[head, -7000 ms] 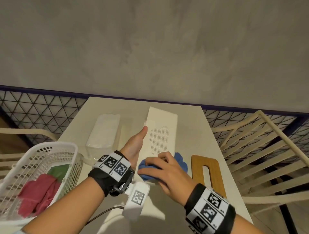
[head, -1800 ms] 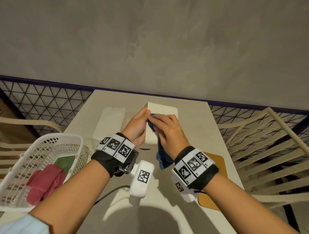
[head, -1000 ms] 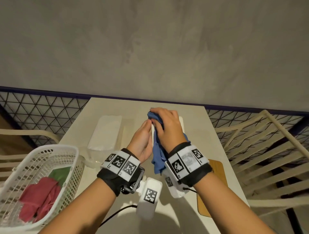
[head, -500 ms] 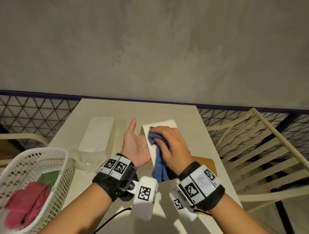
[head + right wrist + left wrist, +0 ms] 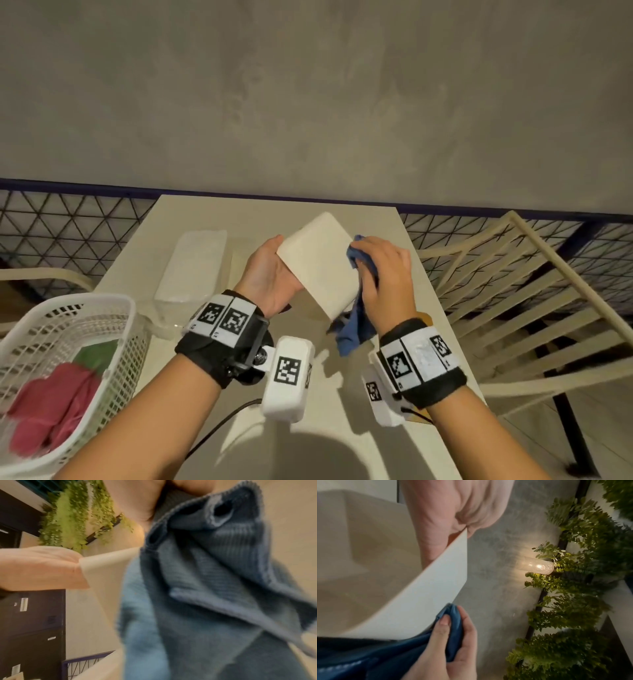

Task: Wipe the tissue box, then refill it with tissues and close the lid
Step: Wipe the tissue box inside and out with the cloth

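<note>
Tissue box (image 5: 318,260): tilted over the desk (image 5: 342,394), gripped at its left edge by your left hand (image 5: 270,274). Your right hand (image 5: 387,274) clutches the blue cloth (image 5: 354,325) against the box's right side (loose end dangling). Wiping looks underway. Left to do: the tissue pack (image 5: 191,267), on the desk just left, goes in, then the lid, which is not plainly visible.

We list: white tissue box (image 5: 419,595), hollow interior facing us; our left hand (image 5: 450,513), palm against its upper edge; our right hand (image 5: 445,649), fingers curled round a blue cloth (image 5: 385,655) touching the box's lower edge; lit glass lamp (image 5: 537,565); green foliage (image 5: 565,615); grey wall (image 5: 496,601).
</note>
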Action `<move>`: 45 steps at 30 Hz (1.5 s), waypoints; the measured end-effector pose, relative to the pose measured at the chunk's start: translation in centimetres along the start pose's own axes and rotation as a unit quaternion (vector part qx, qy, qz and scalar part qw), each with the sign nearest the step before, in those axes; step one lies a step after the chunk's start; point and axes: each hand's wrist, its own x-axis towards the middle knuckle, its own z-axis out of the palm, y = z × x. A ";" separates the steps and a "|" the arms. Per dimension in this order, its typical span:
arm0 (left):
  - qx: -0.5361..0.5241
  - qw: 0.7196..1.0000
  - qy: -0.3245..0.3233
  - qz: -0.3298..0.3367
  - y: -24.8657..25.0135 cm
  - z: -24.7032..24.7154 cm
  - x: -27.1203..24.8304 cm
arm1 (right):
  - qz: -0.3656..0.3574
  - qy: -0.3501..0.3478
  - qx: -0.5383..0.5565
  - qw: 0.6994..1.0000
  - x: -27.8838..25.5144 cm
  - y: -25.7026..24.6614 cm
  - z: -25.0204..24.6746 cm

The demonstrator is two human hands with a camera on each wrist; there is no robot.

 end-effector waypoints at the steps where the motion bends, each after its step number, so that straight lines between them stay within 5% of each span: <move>1: -0.004 1.000 0.002 0.009 0.1 0.1 0.0 | 0.026 0.009 0.012 1.000 0.0 -0.1 0.4; 8: 0.023 0.999 0.019 0.019 1.1 -0.4 -0.3 | -0.059 -0.061 0.002 0.996 -1.5 -2.5 2.0; 11: 0.100 0.995 0.009 0.014 1.2 -0.9 -1.1 | 0.020 -0.013 0.023 0.999 1.0 -0.6 1.4; 15: 0.144 0.988 -0.042 -0.035 0.7 -2.4 -2.3 | 0.140 -0.065 0.184 0.971 1.9 0.1 0.4; 20: 0.111 0.991 -0.076 0.004 0.1 -3.0 -3.1 | 0.214 -0.091 0.257 0.938 0.2 0.3 0.7; 27: 0.129 0.987 -0.100 -0.002 0.5 -3.2 -4.1 | 0.357 -0.106 0.382 0.846 -1.3 0.1 1.4; 30: 0.057 0.987 -0.150 -0.017 1.7 -2.0 -3.8 | 0.342 -0.136 0.369 0.853 -1.8 0.0 1.8; 34: 0.098 0.991 -0.086 -0.015 1.9 -1.7 -2.5 | 0.324 -0.140 0.334 0.874 -2.6 0.2 2.3; 45: 0.044 0.998 -0.036 -0.033 1.0 -1.9 -2.9 | 0.200 -0.015 0.268 0.942 -1.2 -0.2 -0.8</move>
